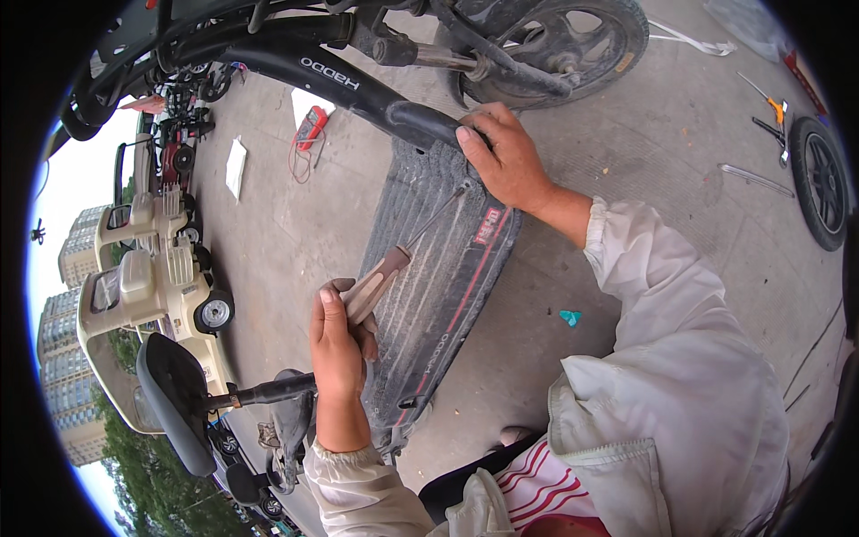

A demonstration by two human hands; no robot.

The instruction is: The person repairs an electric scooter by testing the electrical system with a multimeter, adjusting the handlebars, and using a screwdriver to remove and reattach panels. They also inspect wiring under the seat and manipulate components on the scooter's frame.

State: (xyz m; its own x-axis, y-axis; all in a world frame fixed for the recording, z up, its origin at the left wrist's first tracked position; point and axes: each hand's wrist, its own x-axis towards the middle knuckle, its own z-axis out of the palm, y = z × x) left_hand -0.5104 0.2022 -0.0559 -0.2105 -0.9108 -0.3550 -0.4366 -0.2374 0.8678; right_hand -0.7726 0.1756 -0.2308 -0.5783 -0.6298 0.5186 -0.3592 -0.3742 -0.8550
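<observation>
My left hand point(336, 358) is closed around the brown and tan handle of a screwdriver point(383, 279). Its long shaft slants up and to the right, and the tip meets the far end of a dusty, ribbed scooter footboard point(407, 327) near a small recess. A red stripe runs along the footboard's right side. My right hand point(508, 161) grips the end of the black plastic body panel point(394, 106), just beyond the screwdriver's tip. The fingertips curl over the panel's edge and are partly hidden.
A wheel point(573, 54) of the scooter is at the top, its mirror point(174, 403) at lower left. A red multimeter point(311, 127) lies on the concrete. Right are an orange-handled tool point(777, 111), a metal rod point(756, 180) and a loose wheel point(819, 183). Cream three-wheelers point(143, 295) stand left.
</observation>
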